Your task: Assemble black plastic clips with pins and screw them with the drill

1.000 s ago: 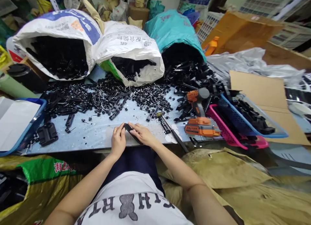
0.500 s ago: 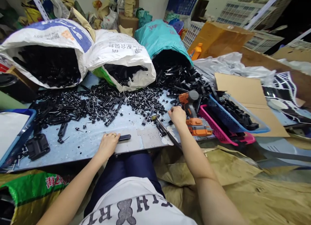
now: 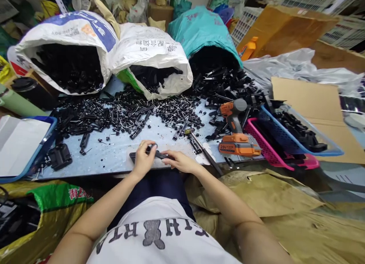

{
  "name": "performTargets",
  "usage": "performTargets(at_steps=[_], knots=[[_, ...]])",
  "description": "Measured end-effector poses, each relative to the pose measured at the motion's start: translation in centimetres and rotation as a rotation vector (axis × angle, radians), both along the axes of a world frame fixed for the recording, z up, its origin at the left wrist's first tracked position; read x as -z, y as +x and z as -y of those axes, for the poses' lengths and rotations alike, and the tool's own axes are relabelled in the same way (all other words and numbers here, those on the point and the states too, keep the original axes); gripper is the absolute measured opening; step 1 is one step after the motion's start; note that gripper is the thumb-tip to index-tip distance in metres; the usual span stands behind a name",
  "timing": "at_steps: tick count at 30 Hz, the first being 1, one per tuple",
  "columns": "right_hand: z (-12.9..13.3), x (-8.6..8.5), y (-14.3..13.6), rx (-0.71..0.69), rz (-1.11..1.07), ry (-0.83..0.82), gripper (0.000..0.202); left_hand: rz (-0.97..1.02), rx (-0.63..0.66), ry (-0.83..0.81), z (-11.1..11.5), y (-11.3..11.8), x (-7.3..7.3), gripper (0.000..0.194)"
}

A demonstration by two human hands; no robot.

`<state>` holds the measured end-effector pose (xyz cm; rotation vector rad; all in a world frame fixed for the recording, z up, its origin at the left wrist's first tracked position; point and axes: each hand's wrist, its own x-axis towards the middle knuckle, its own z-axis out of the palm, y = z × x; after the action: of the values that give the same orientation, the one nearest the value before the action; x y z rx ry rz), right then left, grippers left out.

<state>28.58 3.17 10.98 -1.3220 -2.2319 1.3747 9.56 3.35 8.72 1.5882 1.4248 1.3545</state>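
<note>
Near the table's front edge, my left hand (image 3: 143, 157) is closed, thumb and fingers pinching a black plastic part (image 3: 161, 155). My right hand (image 3: 181, 161) grips the other end of that part with its fingertips. Under and left of my left hand a flat black strip (image 3: 132, 156) shows one end; the rest is covered. Just beyond both hands, a heap of small black parts with metal pins (image 3: 114, 114) spreads over the blue table (image 3: 114, 157). A long tool with a dark handle (image 3: 205, 152) lies right of my right hand.
An orange and grey cordless drill (image 3: 234, 123) stands on the right, beside a pink basket (image 3: 264, 142) and a blue basket (image 3: 302, 140) of black parts. Behind the heap lie a white sack (image 3: 154, 40) and a teal sack (image 3: 205, 32). A blue tray (image 3: 53, 129) sits left.
My right hand has moved left from beside the drill and now holds a black part together with my left hand. My left hand has lifted from the flat strip. The view has shifted somewhat.
</note>
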Motion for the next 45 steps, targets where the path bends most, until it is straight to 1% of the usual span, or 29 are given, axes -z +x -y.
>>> performTargets(at_steps=[1,3,5,7,9,12,14,16,18,19,22,24,26,28,30,31,32,33,34,36,37,38,39,40,42,43,45], knots=[[-0.3,0.0,0.3,-0.042,0.035,0.024,0.048,-0.045,0.052,0.028,0.2,-0.1,0.2,0.023],[-0.7,0.1,1.1,-0.118,0.141,0.136,0.045,-0.156,0.178,0.035,0.0,-1.0,0.8,0.032],[-1.0,0.3,1.9,-0.188,0.289,0.251,0.042,-0.374,0.339,0.011,-0.8,-2.3,1.6,0.038],[-1.3,0.7,2.3,-0.267,0.424,0.312,0.043,-0.647,0.493,-0.024,-1.7,-3.3,2.4,0.036],[-1.4,1.4,2.2,-0.329,0.514,0.366,0.041,-0.838,0.576,-0.046,-2.3,-3.7,2.8,0.033],[-1.3,2.2,1.6,-0.349,0.593,0.454,0.037,-0.939,0.578,-0.049,-2.4,-3.1,2.6,0.037],[-1.1,2.5,1.4,-0.323,0.630,0.491,0.036,-0.952,0.574,-0.052,-2.1,-2.5,2.3,0.047],[-0.7,2.3,1.2,-0.287,0.670,0.514,0.037,-0.959,0.562,-0.045,-1.9,-2.1,2.1,0.062],[-0.3,1.9,1.0,-0.251,0.703,0.556,0.038,-0.953,0.532,-0.034,-1.6,-2.0,2.3,0.069],[-0.1,1.6,0.9,-0.237,0.711,0.583,0.038,-0.942,0.518,-0.028,-1.5,-2.1,2.5,0.066],[0.3,0.6,0.4,-0.213,0.719,0.650,0.039,-0.896,0.492,-0.001,-1.3,-2.4,3.0,0.049],[0.3,0.1,0.2,-0.220,0.715,0.663,0.040,-0.880,0.478,0.022,-1.2,-2.5,3.3,0.044],[0.0,-0.1,0.1,-0.218,0.709,0.657,0.037,-0.876,0.459,0.024,-1.1,-2.3,3.4,0.045],[-1.0,0.1,0.2,-0.200,0.707,0.609,0.036,-0.882,0.467,0.006,-0.9,-1.8,3.4,0.047],[-2.9,0.5,-0.1,-0.232,0.662,0.503,0.040,-0.874,0.504,0.017,-0.9,-1.6,3.2,0.051],[-4.2,0.8,-0.4,-0.267,0.611,0.443,0.041,-0.856,0.495,0.029,-1.1,-1.9,3.1,0.051],[-5.7,1.2,-1.0,-0.289,0.549,0.401,0.040,-0.826,0.430,0.037,-1.4,-2.5,3.0,0.050],[-7.2,1.5,-1.8,-0.279,0.492,0.390,0.037,-0.790,0.290,0.032,-1.8,-3.5,2.9,0.047],[-8.7,1.9,-2.9,-0.228,0.451,0.409,0.035,-0.754,0.085,0.009,-2.4,-4.9,2.9,0.044],[-11.4,2.7,-5.3,-0.063,0.424,0.495,0.032,-0.701,-0.405,-0.102,-3.8,-8.5,3.0,0.041],[-12.4,3.0,-6.5,0.003,0.423,0.535,0.031,-0.709,-0.567,-0.182,-4.6,-10.5,3.1,0.042],[-13.1,3.3,-7.6,0.035,0.421,0.557,0.029,-0.721,-0.649,-0.286,-5.2,-12.4,3.3,0.042],[-13.6,3.6,-8.5,0.040,0.415,0.565,0.026,-0.732,-0.665,-0.363,-5.7,-14.0,3.4,0.038],[-13.9,3.7,-9.0,0.032,0.406,0.564,0.024,-0.740,-0.651,-0.418,-6.1,-15.4,3.6,0.033],[-13.8,4.0,-9.0,0.018,0.401,0.559,0.022,-0.741,-0.593,-0.443,-6.2,-16.8,3.9,0.025],[-13.4,4.0,-8.5,0.026,0.398,0.554,0.021,-0.717,-0.564,-0.411,-5.8,-16.8,4.1,0.024],[-12.1,3.9,-6.9,0.071,0.338,0.523,0.018,-0.591,-0.496,-0.300,-4.5,-15.8,4.4,0.024]])
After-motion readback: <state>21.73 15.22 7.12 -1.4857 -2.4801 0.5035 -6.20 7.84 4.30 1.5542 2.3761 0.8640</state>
